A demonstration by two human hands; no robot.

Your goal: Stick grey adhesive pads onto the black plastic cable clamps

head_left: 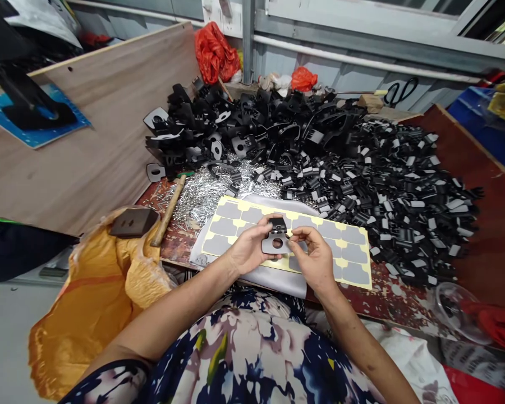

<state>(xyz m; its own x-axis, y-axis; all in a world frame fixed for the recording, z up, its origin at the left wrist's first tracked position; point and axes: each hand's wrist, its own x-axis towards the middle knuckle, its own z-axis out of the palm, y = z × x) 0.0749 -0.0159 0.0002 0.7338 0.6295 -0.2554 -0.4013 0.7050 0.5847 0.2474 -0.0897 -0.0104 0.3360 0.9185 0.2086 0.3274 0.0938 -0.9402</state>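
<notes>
Left hand point(252, 244) was clamped on black clip point(278, 226), above sticker sheet point(340, 247); right hand point(317, 259) at clip's edge, couldn't tell if pinching. Loose left grip could've let clip twist or drop.

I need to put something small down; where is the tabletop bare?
Bare table shows along the front between sticker sheet and clear tub; a smaller patch, between wooden stick and silvery cloth. Black parts and silver pins crowd behind the sheet.
</notes>
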